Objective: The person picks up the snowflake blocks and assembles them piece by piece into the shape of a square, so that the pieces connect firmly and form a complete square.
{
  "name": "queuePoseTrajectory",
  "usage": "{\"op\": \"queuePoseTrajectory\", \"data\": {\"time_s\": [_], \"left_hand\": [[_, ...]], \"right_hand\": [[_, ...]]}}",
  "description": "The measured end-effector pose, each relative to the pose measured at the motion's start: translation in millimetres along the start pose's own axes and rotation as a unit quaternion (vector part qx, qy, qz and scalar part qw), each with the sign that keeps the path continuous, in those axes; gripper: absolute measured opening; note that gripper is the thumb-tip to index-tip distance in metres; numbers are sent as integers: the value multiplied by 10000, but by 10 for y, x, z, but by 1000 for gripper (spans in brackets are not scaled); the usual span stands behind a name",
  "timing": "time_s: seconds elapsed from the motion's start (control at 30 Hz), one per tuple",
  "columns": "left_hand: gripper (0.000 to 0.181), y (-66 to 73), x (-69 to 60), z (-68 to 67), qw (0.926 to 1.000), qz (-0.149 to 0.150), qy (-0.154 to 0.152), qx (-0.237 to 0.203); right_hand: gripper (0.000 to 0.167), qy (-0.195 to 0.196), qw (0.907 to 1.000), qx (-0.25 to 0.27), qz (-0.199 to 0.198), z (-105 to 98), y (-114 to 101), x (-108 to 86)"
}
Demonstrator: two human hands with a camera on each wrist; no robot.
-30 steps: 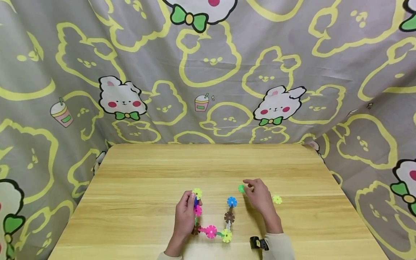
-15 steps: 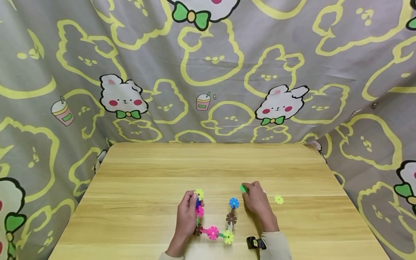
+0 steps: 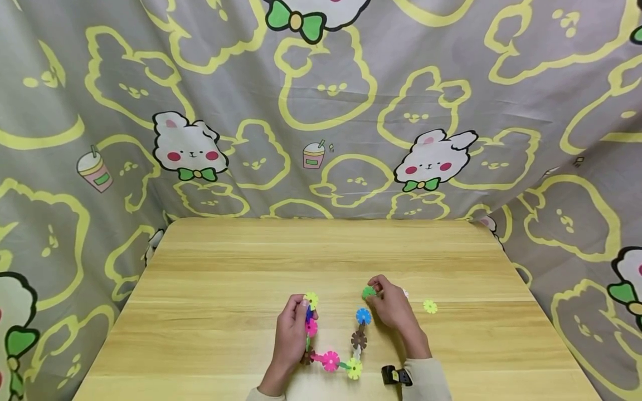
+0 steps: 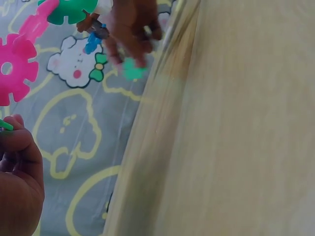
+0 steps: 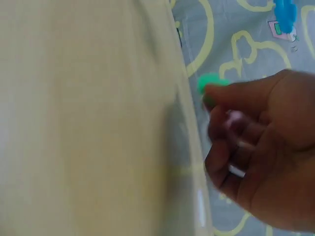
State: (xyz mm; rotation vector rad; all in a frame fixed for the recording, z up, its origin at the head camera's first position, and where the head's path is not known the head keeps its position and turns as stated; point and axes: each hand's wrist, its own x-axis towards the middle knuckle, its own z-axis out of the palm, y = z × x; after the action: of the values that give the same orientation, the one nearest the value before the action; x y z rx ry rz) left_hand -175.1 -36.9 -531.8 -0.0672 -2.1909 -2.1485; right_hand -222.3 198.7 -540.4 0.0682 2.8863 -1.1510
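Note:
A chain of notched snowflake discs forms a U in the head view, with a pink disc (image 3: 330, 361) and a lime-yellow disc (image 3: 354, 368) along its near side. My left hand (image 3: 292, 328) grips its left arm, just below a yellow disc (image 3: 311, 301). A blue disc (image 3: 363, 316) tops the chain's right arm. Beyond that blue disc, my right hand (image 3: 394, 305) pinches a separate green disc (image 3: 368, 292) between thumb and fingers. The right wrist view shows this green disc (image 5: 211, 82), blurred, at the thumb tip.
A loose yellow disc (image 3: 429, 307) lies on the wooden table (image 3: 241, 256) to the right of my right hand. A small white piece (image 3: 405, 292) peeks out beside that hand, mostly hidden. A patterned curtain (image 3: 341, 167) hangs around the table's far and side edges.
My right hand has closed its fingers on the green disc and moved it a little left, toward the blue disc. My left hand keeps its grip on the chain.

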Motion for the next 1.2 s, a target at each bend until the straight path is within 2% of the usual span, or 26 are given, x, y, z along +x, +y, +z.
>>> {"op": "queuePoseTrajectory", "data": {"time_s": [0.13, 0.2, 0.37, 0.5, 0.57, 0.77, 0.9, 1.2], "left_hand": [[22, -2, 2, 11, 10000, 60, 20, -20], [21, -3, 3, 12, 10000, 66, 53, 7], [20, 4, -2, 14, 9999, -76, 110, 93], [20, 41, -6, 19, 9994, -278, 108, 183], [20, 109, -17, 15, 9993, -311, 82, 202], [20, 348, -71, -4, 9995, -133, 29, 292], [20, 374, -73, -2, 9994, -162, 29, 319], [19, 359, -68, 5, 9991, -244, -49, 350]], "right_hand": [[17, 237, 9965, 629, -501, -37, -185, -50], [14, 228, 9933, 852, -753, -55, -292, -85], [10, 98, 9873, 1043, -1195, -53, -486, -168], [9, 38, 9834, 1056, -1472, -22, -572, -218], [8, 37, 9802, 1002, -1708, -1, -601, -237], [5, 134, 9632, 857, -2545, 78, -676, -271], [5, 296, 9520, 846, -2927, 135, -707, -274], [8, 582, 9374, 644, -3372, 189, -717, -268]]}}
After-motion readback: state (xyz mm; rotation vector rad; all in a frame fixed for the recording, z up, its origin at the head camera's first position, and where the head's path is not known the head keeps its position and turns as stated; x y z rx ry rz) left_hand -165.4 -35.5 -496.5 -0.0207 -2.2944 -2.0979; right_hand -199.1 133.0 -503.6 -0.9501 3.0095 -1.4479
